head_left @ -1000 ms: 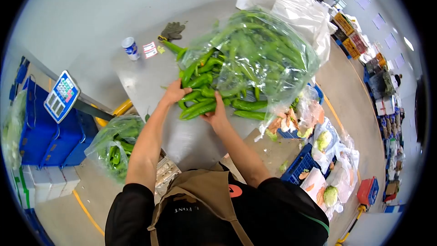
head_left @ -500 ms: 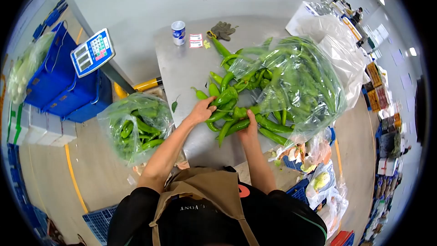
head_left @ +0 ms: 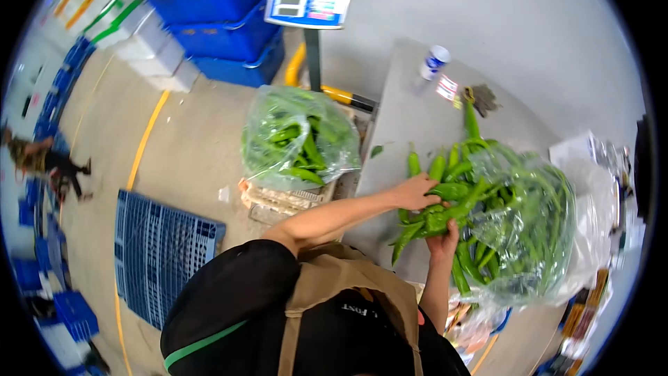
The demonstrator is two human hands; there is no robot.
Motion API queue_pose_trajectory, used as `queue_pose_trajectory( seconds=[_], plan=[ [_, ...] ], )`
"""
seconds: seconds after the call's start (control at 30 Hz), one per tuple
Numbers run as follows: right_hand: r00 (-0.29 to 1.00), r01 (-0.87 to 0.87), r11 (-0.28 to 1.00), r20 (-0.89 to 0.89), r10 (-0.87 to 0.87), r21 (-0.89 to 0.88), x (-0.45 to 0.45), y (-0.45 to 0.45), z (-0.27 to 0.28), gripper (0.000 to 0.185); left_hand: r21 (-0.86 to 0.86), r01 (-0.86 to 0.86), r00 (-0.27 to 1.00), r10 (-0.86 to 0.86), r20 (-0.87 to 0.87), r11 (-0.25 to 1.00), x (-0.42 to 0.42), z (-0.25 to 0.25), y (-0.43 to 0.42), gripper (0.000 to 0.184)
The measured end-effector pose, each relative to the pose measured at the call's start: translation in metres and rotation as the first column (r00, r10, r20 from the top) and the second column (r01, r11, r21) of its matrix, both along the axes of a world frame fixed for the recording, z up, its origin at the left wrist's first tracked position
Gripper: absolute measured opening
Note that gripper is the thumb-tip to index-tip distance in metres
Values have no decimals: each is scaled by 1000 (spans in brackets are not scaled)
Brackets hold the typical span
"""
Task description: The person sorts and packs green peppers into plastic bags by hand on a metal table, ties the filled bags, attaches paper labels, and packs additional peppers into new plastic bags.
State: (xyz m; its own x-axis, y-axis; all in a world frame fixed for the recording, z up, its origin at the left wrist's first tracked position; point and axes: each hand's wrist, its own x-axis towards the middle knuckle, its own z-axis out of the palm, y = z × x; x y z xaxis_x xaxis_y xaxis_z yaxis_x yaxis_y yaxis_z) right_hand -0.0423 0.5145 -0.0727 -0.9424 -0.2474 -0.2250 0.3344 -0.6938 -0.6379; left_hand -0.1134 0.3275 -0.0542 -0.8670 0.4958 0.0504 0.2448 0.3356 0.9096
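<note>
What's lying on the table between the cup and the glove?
In the head view, a red-and-white label and a small yellowish scrap lie between the cup and the glove.

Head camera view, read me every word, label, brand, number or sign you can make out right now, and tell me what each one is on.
"FONT": on the chest of the black shirt; any lettering beside it is unclear.
Scale panel: display and keys too blurred to read.
Blue-and-white cup: print too blurred to read.
Red-and-white label on the table: too small to read.
</note>
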Motion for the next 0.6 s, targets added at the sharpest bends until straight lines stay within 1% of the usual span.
queue_pose_trajectory(
  seconds=[0.1, 0.13, 0.17, 0.23, 0.27, 0.3, 0.33, 0.37, 0.4, 0.47, 0.5, 0.57, 0.6],
  plan=[
    [995, 71, 996, -71, -75, -61, 11, -15, 24, 61, 98, -42, 995, 51, -88, 994, 6, 14, -5, 49],
    [996, 48, 993, -76, -56, -105, 12, -17, 21, 61, 127, -42, 992, 56, -112, 991, 11, 26, -6, 48],
    [995, 33, 989, -83, -45, -147, 13, -15, 16, 61, 90, -69, 990, 80, -115, 994, 18, 37, -8, 46],
    [996, 14, 976, -78, -32, -216, 14, -6, 1, 61, 84, -121, 993, 122, -2, 989, 23, 29, -3, 46],
    [997, 1, 983, -74, -14, -181, 14, -1, -8, 60, 82, -146, 989, 142, 49, 986, 22, 25, 1, 46],
    [998, -14, 990, -68, 4, -143, 15, 2, -10, 60, 66, -141, 989, 138, 51, 988, 22, 20, 2, 46],
    [998, -25, 994, -62, 19, -104, 17, 1, -4, 60, 50, -132, 990, 130, 52, 990, 24, 13, 1, 46],
    [999, -34, 999, 10, 34, -4, 20, 5, 6, 58, 35, -113, 992, 111, 56, 993, 28, 5, 2, 46],
    [996, -52, 998, 79, 48, 47, 22, 10, 19, 57, 53, -105, 993, 102, 63, 993, 31, -2, 5, 45],
    [990, -74, 976, 130, 48, 206, 25, 17, 44, 56, 91, -74, 995, 67, 76, 993, 31, -12, 12, 45],
    [995, -52, 965, 91, 29, 258, 25, 19, 56, 57, 123, -69, 997, 63, 52, 990, 31, -3, 15, 44],
    [1000, -19, 935, 17, 14, 354, 28, 23, 76, 57, 181, -72, 997, 72, 6, 981, 34, 32, 18, 42],
    [999, 40, 948, -44, -28, 316, 32, 32, 81, 62, 209, -26, 1000, 24, 10, 978, 33, 48, 23, 42]
  ],
)
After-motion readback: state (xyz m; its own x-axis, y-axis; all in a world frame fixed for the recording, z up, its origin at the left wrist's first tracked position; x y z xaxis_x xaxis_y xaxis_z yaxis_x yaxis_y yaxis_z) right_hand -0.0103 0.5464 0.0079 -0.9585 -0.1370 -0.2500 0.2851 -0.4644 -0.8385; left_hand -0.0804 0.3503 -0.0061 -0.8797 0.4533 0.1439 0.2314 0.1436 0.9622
